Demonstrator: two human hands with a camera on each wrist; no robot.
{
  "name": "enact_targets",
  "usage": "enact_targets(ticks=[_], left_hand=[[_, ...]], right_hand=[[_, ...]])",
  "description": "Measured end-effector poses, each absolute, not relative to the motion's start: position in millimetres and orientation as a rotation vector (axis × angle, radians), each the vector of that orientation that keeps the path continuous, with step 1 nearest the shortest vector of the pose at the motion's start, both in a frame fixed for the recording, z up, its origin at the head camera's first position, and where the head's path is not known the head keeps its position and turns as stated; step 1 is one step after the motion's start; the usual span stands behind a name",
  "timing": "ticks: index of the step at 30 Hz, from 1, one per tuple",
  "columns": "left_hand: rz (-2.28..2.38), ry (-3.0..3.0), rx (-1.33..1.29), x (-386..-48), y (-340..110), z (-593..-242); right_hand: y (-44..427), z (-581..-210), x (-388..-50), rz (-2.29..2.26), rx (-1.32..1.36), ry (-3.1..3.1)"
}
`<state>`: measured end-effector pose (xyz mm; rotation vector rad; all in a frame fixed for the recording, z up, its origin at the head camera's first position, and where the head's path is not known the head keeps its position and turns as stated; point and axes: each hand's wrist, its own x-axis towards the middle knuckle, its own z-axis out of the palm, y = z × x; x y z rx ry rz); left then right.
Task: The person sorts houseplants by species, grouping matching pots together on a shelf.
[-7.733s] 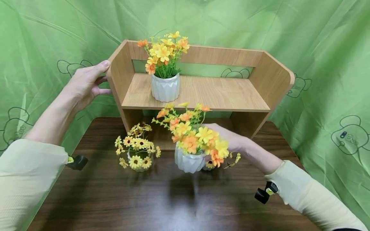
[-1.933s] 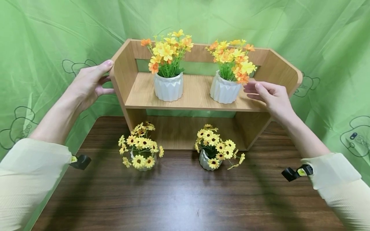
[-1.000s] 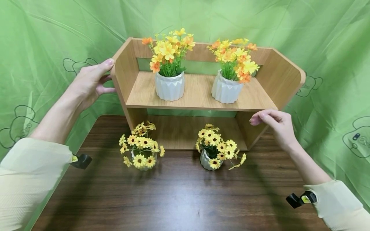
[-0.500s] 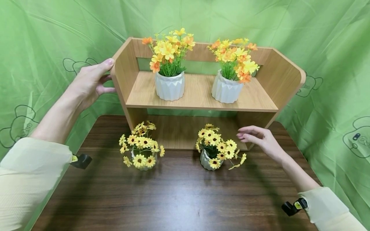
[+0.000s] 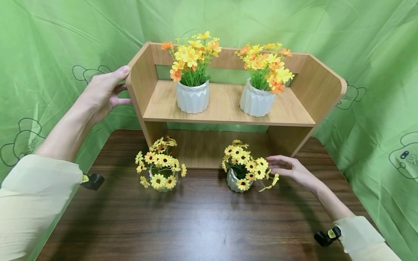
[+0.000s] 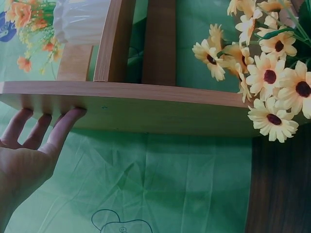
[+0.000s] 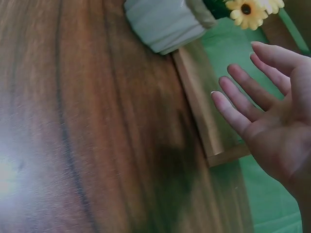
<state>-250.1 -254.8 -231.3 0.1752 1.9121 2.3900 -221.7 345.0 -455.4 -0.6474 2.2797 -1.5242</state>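
My left hand [image 5: 102,93] rests on the left side of a two-tier wooden shelf [image 5: 225,117]. Its thumb touches the front edge; in the left wrist view its extended fingertips press the outer face of the side panel [image 6: 160,109]. My right hand [image 5: 295,171], fingers spread and holding nothing, is beside the right pot of dark-centred yellow daisies [image 5: 240,159]. In the right wrist view, a gap separates the fingers from its white pot [image 7: 165,24]. Another daisy pot [image 5: 161,165] stands on the table to the left. Both stand before the lower tier.
On the upper tier stand two white ribbed pots of orange and yellow flowers, one left [image 5: 192,96] and one right [image 5: 257,99]. The dark wooden table [image 5: 196,224] spreads in front. Green cloth [image 5: 261,21] hangs behind and at both sides.
Earlier my right hand carried an orange-and-yellow flower pot; it now stands upper right on the shelf. That hand has let go and come down beside the right daisies. My left hand stays put.
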Motion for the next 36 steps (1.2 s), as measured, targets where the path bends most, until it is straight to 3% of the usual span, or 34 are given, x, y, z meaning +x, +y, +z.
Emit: enact_targets(ticks=[16, 25, 36], left_hand=[[2.377, 1.934, 0.165, -251, -254, -231], [2.371, 1.942, 0.163, -250, -254, -231], [2.375, 1.935, 0.166, -251, -254, -231]], right_hand=[[329, -492, -209, -1.449, -0.582, 2.291], [314, -498, -207, -1.772, -0.606, 1.859], [295, -499, -210, -1.566, -0.676, 2.161]])
